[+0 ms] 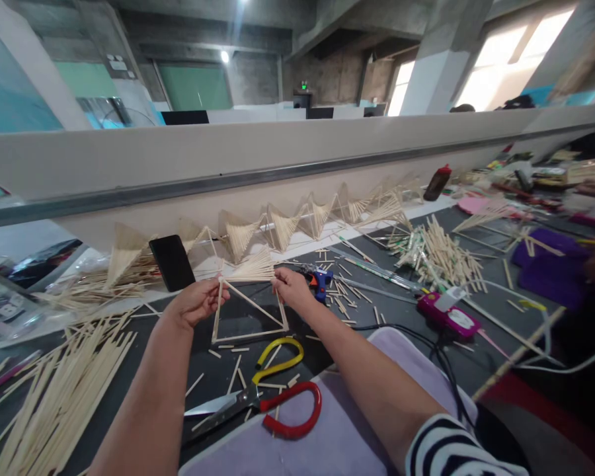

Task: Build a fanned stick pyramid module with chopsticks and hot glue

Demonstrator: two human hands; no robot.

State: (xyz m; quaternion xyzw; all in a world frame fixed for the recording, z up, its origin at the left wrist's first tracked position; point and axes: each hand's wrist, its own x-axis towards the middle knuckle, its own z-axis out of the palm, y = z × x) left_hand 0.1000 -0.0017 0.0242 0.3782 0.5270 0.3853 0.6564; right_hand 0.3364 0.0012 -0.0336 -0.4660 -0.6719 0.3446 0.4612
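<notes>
- L hand [197, 301]: fingers pinched shut on the left top corner of a stick frame [252, 270]; thumb on top, palm down.
- R hand [288, 286]: likewise closed, gripping the frame's right top corner w/ fingertips.
- Frame: held between both hands, just above the dark tabletop [496, 301], centre of view. Fan of thin sticks along the top edge; open triangle of single sticks hangs below, low edge near the table, can't tell if touching.
- Scissors [250, 396]: flat on the table, near side of the frame, apart from it; one yellow loop, one red, blades pointing left.
- Blue glue gun [320, 280]: just right of R hand, on the table.
- Black phone [172, 262]: propped tilted behind L hand.
- Loose stick pile [54, 396]: far left, well apart from the frame.
- Row of finished stick fans [282, 228]: along the wall base behind.
- Pink power strip [450, 317]: right, cable attached.
</notes>
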